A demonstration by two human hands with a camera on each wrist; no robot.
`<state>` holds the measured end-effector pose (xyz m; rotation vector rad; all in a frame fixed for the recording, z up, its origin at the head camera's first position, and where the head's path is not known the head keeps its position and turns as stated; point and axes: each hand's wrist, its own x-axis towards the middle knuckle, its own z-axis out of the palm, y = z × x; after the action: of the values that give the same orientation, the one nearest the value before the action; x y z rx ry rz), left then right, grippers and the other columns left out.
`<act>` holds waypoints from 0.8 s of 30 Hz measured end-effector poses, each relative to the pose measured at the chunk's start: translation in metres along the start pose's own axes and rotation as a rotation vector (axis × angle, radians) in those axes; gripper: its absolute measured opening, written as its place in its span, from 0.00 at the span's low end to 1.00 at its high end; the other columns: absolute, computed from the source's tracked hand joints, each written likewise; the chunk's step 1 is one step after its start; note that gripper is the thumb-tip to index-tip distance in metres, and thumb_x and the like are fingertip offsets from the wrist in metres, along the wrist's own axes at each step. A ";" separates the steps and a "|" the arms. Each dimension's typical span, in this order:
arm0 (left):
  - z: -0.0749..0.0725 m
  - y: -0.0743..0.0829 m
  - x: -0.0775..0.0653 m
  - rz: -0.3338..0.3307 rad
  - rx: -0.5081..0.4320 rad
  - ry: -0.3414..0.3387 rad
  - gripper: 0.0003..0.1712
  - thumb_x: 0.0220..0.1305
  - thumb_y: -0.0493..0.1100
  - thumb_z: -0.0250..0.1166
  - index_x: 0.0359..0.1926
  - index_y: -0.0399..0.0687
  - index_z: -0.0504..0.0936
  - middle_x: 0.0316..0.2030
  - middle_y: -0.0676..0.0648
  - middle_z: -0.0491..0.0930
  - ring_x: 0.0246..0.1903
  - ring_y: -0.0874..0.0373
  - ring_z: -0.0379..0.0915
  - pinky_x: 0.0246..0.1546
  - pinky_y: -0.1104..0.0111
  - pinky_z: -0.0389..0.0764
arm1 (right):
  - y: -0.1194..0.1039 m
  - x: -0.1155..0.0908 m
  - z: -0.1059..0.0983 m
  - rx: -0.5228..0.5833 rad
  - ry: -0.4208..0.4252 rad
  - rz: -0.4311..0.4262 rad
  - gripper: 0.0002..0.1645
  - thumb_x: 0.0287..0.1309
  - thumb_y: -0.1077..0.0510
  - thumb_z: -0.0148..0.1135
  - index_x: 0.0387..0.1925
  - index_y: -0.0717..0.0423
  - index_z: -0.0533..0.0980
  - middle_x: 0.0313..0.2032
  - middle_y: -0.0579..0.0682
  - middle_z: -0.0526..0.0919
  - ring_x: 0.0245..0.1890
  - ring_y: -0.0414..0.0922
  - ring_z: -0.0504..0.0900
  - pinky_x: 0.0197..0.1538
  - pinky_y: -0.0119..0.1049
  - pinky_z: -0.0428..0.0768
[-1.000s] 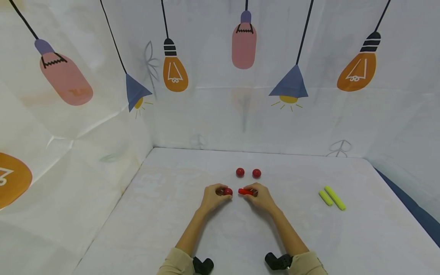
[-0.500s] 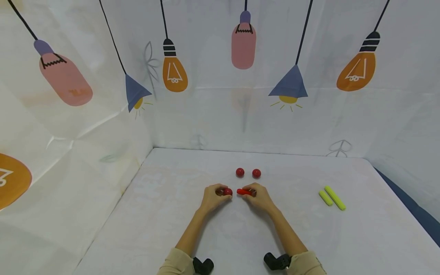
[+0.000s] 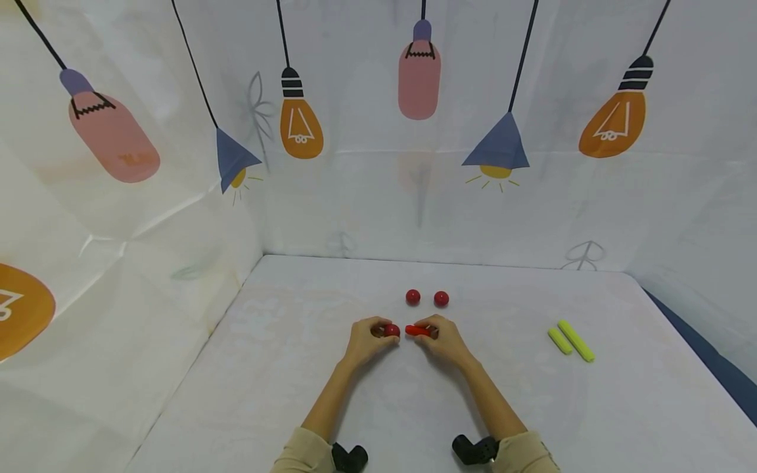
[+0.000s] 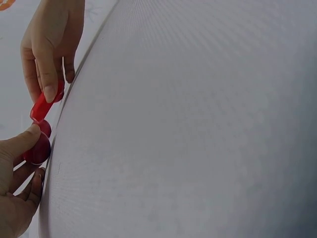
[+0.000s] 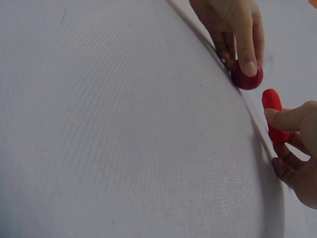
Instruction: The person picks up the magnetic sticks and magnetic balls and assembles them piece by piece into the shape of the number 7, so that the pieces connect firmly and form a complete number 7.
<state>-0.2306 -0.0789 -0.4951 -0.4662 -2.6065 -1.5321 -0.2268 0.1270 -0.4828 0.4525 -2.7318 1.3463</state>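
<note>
My left hand (image 3: 362,341) pinches a shiny dark red ball (image 3: 391,330) between thumb and fingers, low over the white table. Facing it, my right hand (image 3: 447,341) pinches a short, bright red stick (image 3: 415,330) with a rounded end that points left at the ball. A narrow gap separates stick and ball in the head view. The right wrist view shows the thumb lying along the side of the stick (image 5: 271,100), the ball (image 5: 247,78) just beyond its tip. Two more red balls, one left (image 3: 412,297) and one right (image 3: 441,299), rest behind my hands.
Two yellow-green sticks, a shorter one (image 3: 560,341) and a longer one (image 3: 576,340), lie side by side on the right of the white table (image 3: 503,407). A white sheet printed with lamps (image 3: 495,141) hangs behind and at the left.
My right hand has shifted slightly left, bringing the red stick closer to the ball. The left hand and its ball stay in place.
</note>
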 end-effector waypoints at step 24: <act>0.001 -0.002 0.000 0.018 -0.003 0.017 0.19 0.49 0.42 0.74 0.42 0.39 0.83 0.36 0.44 0.83 0.32 0.57 0.77 0.35 0.73 0.77 | -0.002 0.003 0.004 -0.010 -0.016 -0.015 0.14 0.48 0.67 0.69 0.41 0.59 0.81 0.37 0.50 0.81 0.35 0.43 0.74 0.41 0.34 0.77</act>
<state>-0.2310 -0.0789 -0.4975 -0.4736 -2.5803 -1.5279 -0.2290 0.1221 -0.4833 0.4839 -2.7413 1.3303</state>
